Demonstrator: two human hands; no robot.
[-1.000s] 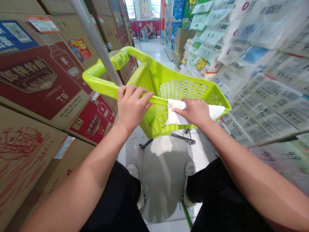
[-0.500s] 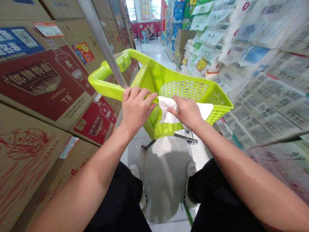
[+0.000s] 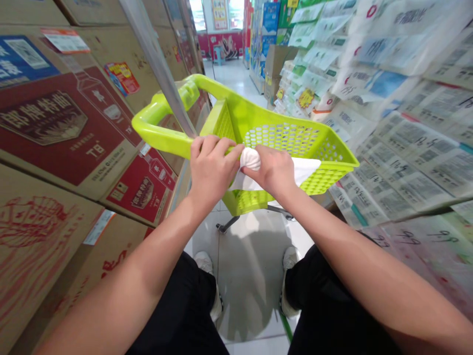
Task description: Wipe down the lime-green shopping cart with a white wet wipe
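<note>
A lime-green shopping cart (image 3: 258,113) with a perforated basket stands before me, its handle toward the left. My left hand (image 3: 213,165) is closed over the cart's near upper rim, close to the foot of a metal pole (image 3: 158,64). Bunched in my right hand (image 3: 274,170) is a white cloth (image 3: 306,168), pressed on the same rim just right of my left fingers. Part of the cloth puffs up between the two hands, and the rest drapes over the basket's near side. My right palm hides the cloth's middle.
Stacked liquor cartons (image 3: 48,113) rise close on the left. Piles of packaged paper goods (image 3: 384,148) line the right side. An open cardboard box (image 3: 277,61) sits farther down the tiled aisle (image 3: 236,79), and a blue stool (image 3: 218,54) is at the far end.
My right hand has slid left along the rim with the cloth, closer to my left hand. The cloth now bunches between them. My left hand stays on the rim.
</note>
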